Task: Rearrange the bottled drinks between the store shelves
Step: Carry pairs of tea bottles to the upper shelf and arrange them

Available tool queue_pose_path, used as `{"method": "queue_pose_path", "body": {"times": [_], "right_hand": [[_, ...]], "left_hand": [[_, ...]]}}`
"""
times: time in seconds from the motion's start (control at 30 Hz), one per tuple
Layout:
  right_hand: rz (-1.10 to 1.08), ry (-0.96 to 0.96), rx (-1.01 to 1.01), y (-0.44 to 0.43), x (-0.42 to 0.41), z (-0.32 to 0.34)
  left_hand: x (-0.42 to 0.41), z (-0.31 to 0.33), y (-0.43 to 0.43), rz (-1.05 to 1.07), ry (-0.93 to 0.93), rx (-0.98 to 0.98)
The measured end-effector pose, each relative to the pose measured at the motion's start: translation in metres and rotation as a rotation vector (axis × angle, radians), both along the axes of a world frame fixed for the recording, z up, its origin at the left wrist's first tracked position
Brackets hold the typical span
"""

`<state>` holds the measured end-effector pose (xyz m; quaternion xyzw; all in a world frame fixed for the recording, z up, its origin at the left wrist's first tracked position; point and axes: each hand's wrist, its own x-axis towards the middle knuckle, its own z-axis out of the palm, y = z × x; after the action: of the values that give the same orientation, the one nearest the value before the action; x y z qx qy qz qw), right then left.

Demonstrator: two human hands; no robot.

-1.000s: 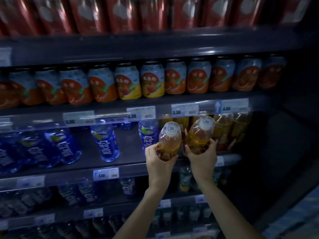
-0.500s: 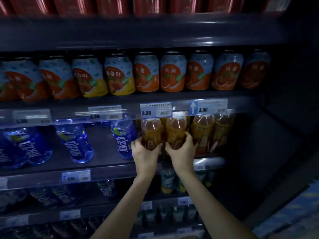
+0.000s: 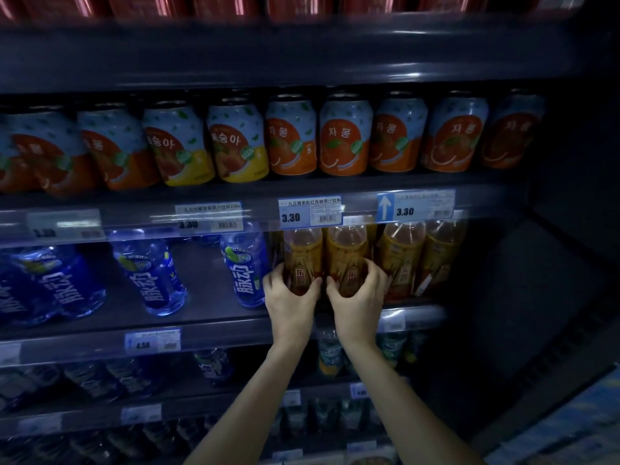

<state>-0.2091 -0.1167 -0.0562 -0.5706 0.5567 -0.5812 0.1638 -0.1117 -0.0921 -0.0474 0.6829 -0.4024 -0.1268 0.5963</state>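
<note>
Two amber bottled drinks with yellow labels stand upright side by side on the middle shelf (image 3: 218,317). My left hand (image 3: 289,302) wraps the lower part of the left amber bottle (image 3: 302,253). Around the base of the right amber bottle (image 3: 347,253) my right hand (image 3: 360,303) is closed. Both bottles rest on the shelf, just behind its front rail. Two more amber bottles (image 3: 421,256) stand to their right. A blue bottle (image 3: 246,266) stands just left of my left hand.
More blue bottles (image 3: 149,276) stand further left on the same shelf with gaps between them. A row of orange and yellow cans (image 3: 292,135) fills the shelf above, behind price tags (image 3: 310,211). Dark shelves with small bottles (image 3: 330,352) lie below.
Both hands carried the two amber bottles from in front of the shelf rail in onto the middle shelf and set them upright. The view has moved closer to the shelves.
</note>
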Motion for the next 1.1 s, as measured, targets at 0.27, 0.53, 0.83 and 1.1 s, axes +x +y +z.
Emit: {"method": "queue_pose_path", "body": {"times": [0.27,0.53,0.83,1.1], "right_hand": [[-0.029,0.028,-0.003,0.0,0.0,0.002],[-0.086,0.051,0.014,0.002,-0.004,0.006],[-0.179,0.058,0.06,0.008,0.0,0.005],[-0.199,0.085,0.108,0.006,0.0,0.003]], "left_hand": [[-0.002,0.001,-0.002,0.005,-0.001,0.011],[-0.011,0.005,-0.002,-0.039,-0.011,0.025],[-0.01,0.006,0.0,-0.094,-0.041,0.035],[-0.009,0.011,0.0,-0.107,-0.054,0.071]]}}
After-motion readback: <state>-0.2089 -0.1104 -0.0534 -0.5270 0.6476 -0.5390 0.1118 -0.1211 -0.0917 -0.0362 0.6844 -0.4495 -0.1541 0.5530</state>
